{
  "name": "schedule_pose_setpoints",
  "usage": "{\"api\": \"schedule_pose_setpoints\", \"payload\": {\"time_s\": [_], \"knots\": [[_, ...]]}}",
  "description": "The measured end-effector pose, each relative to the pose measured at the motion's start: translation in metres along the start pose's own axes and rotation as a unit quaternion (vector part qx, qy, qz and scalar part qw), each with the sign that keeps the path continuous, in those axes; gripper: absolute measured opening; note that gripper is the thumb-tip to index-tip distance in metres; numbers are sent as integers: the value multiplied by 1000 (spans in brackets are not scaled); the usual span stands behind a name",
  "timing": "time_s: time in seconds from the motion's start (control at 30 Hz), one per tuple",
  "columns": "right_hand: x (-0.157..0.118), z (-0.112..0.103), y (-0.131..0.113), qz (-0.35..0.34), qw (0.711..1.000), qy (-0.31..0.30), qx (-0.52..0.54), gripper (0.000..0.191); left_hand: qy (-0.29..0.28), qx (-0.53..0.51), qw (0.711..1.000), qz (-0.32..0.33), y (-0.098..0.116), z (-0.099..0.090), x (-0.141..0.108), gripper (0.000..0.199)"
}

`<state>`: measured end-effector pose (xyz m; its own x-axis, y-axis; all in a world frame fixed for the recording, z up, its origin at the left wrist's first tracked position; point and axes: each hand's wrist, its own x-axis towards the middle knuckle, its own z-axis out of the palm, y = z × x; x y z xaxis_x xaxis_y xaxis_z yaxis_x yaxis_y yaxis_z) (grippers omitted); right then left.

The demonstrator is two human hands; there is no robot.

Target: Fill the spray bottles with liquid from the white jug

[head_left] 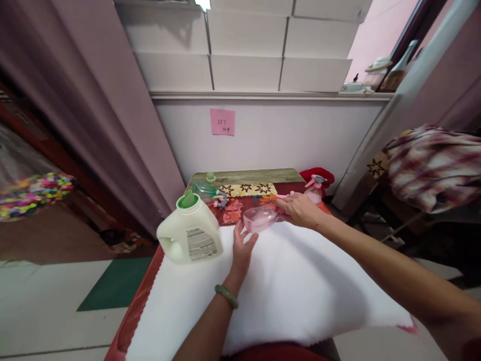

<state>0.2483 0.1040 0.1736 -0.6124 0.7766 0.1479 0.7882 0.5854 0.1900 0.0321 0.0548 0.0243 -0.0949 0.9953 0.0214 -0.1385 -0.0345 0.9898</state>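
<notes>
Between your left hand [243,246], fingers spread at one end, and your right hand [298,210], pinching the other, is a see-through pink plastic bottle [259,218].

Right hand [300,210] hid one end of the clear pink container [258,219]
Its grip there could not be made out. Print on the label [203,244] of the pale jug [205,219] was too small and blurred to read. The top edge cut off the white boxes [248,36], the right edge the plaid cloth [432,168], the left edge the colourful pieces [35,195].
</notes>
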Motion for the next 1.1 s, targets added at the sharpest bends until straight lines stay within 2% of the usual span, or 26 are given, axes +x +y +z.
{"api": "schedule_pose_setpoints", "payload": {"time_s": [0.1,0.17,0.23,0.27,0.3,0.33,0.37,0.4,0.43,0.47,0.5,0.57,0.63,0.7,0.77,0.83,0.9,0.97,1.03,1.1], "knots": [[-16,-17,-10,-89,995,44,-8,13,-32,-103,992,-57,18,12,-13,66],[-26,-24,-20,-120,987,108,24,19,-50,-222,967,-115,28,18,-25,55],[-37,-22,-33,-87,967,215,108,21,-32,-346,923,-167,36,21,-38,43],[-43,-17,-41,-36,944,279,175,21,-16,-390,902,-185,38,21,-43,40],[-48,-10,-50,32,904,338,258,22,-2,-415,889,-194,41,20,-48,40],[-53,-1,-60,112,845,383,355,25,4,-430,881,-200,42,19,-53,41],[-56,9,-69,190,768,403,460,29,4,-437,876,-206,44,18,-57,42],[-58,19,-79,248,688,387,561,36,0,-437,874,-210,45,16,-60,43],[-58,29,-88,287,622,341,644,42,-6,-431,876,-214,46,15,-63,44],[-57,37,-95,306,568,295,705,47,-10,-420,881,-217,47,14,-66,43],[-55,43,-102,309,530,259,746,50,-14,-403,889,-218,47,13,-69,43],[-49,49,-110,298,490,234,785,51,-31,-356,908,-218,46,14,-75,47],[-43,48,-114,297,458,256,798,47,-53,-308,926,-210,42,17,-81,60],[-37,45,-116,324,406,285,806,44,-70,-271,946,-167,35,20,-88,77],[-33,41,-117,356,340,310,814,44,-59,-200,976,-63,28,22,-93,98],[-32,39,-119,372,286,327,820,44,-21,-68,993,91,24,20,-95,109],[-33,36,-121,371,261,335,826,45,20,71,967,243,23,15,-95,97],[-36,32,-123,360,269,329,831,44,37,150,928,340,25,11,-94,79],[-41,27,-123,347,304,313,830,43,32,163,918,360,28,8,-94,78],[-46,22,-122,324,353,292,828,43,16,111,947,300,30,8,-96,79]]}}
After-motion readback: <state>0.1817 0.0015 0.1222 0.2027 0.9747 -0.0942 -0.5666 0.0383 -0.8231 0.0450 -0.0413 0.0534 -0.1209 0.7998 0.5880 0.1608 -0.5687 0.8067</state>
